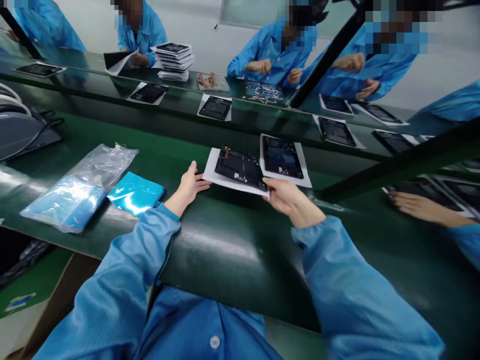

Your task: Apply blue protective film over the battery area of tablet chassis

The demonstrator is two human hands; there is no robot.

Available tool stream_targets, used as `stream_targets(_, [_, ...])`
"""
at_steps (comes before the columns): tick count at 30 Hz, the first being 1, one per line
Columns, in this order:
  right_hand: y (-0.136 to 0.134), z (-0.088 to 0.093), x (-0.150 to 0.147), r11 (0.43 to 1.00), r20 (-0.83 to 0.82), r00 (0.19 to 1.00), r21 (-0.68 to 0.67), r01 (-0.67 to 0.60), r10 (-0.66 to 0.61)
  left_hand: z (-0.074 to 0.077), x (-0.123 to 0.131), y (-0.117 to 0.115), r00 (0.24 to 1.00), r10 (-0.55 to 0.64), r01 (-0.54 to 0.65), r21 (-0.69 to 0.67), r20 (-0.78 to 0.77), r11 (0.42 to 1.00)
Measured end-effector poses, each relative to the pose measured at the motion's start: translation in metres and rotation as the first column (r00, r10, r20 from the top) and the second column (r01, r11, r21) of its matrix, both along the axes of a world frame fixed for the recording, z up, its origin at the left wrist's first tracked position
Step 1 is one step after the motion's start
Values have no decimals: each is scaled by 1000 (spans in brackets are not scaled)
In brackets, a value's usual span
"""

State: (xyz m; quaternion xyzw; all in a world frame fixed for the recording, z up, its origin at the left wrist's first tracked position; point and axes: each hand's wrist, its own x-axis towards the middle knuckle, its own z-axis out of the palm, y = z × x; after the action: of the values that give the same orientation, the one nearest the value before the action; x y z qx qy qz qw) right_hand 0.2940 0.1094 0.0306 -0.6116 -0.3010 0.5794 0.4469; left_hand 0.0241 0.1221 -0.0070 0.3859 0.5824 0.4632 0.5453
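A black device panel (240, 167) lies on a white sheet (212, 170) on the green table in front of me. My right hand (290, 200) pinches the near right corner of that sheet and panel. My left hand (189, 185) rests at the sheet's left edge with its fingers stretched out, touching the paper. A second black panel on white paper (283, 157) lies just behind and to the right, partly overlapped by the first.
A blue foil pouch (135, 192) and clear plastic bags (80, 187) lie at my left. More panels on paper (215, 107) line the belt behind, beside a stack (175, 60). Several people in blue coats work across; another person's hand (423, 207) rests at right.
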Motion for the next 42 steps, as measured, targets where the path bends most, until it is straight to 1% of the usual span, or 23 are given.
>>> stream_targets(3, [-71, -8, 15, 995, 22, 995, -18, -97, 98, 9, -1, -27, 984, -159, 164, -55, 84, 985])
stream_targets(5, [-116, -16, 23, 988, 41, 988, -35, -150, 151, 11, -2, -51, 963, -250, 257, -71, 97, 964])
stream_targets(7, [-154, -26, 30, 978, 69, 977, -60, -198, 202, 11, -2, -76, 942, -328, 334, -92, 78, 938])
stream_targets(10, [-191, -37, 39, 961, 116, 957, -99, -257, 267, 7, -3, -106, 910, -414, 411, -134, 3, 902])
stream_targets(11, [-199, -40, 41, 953, 163, 940, -104, -284, 298, 5, -3, -113, 899, -437, 428, -146, -35, 892])
stream_targets(13, [-210, -41, 45, 934, 345, 869, -91, -345, 354, 4, -4, -123, 870, -475, 454, -163, -131, 876])
stream_targets(15, [-218, -40, 47, 919, 556, 751, -62, -390, 357, 6, -6, -126, 826, -502, 473, -169, -255, 865])
stream_targets(16, [-221, -39, 46, 914, 630, 698, -48, -404, 342, 8, -7, -126, 797, -507, 479, -167, -329, 861])
stream_targets(18, [-227, -37, 45, 904, 695, 639, -37, -425, 329, 14, -7, -124, 721, -488, 481, -151, -492, 864])
stream_targets(21, [-231, -37, 41, 890, 764, 566, -22, -456, 309, 24, -6, -122, 584, -371, 455, -88, -722, 886])
stream_targets(24, [-227, -38, 38, 900, 831, 515, 41, -435, 211, 31, -2, -121, 458, -246, 441, -22, -854, 897])
stream_targets(27, [-217, -38, 35, 896, 853, 497, 84, -436, 162, 35, -3, -114, 362, -180, 442, -1, -915, 897])
stream_targets(29, [-211, -37, 33, 888, 853, 500, 107, -447, 148, 38, -13, -105, 317, -130, 415, 14, -940, 910])
stream_targets(30, [-208, -36, 32, 885, 850, 506, 119, -451, 143, 40, -22, -100, 297, -99, 391, 27, -950, 920])
stream_targets(32, [-206, -34, 30, 876, 835, 531, 143, -460, 143, 47, -47, -93, 263, -29, 327, 61, -964, 943])
stream_targets(34, [-205, -32, 25, 864, 810, 567, 168, -475, 154, 54, -81, -89, 235, 29, 251, 90, -972, 964])
stream_targets(36, [-205, -30, 18, 841, 778, 604, 203, -502, 172, 58, -115, -90, 209, 53, 168, 90, -976, 982])
stream_targets(37, [-204, -29, 13, 825, 764, 620, 226, -518, 180, 58, -130, -90, 213, 36, 149, 69, -976, 986])
stream_targets(39, [-202, -27, 2, 791, 745, 641, 275, -547, 185, 54, -153, -89, 248, -39, 137, -5, -968, 991])
stream_targets(42, [-196, -23, -16, 756, 740, 649, 321, -570, 176, 46, -171, -86, 334, -139, 167, -86, -932, 982])
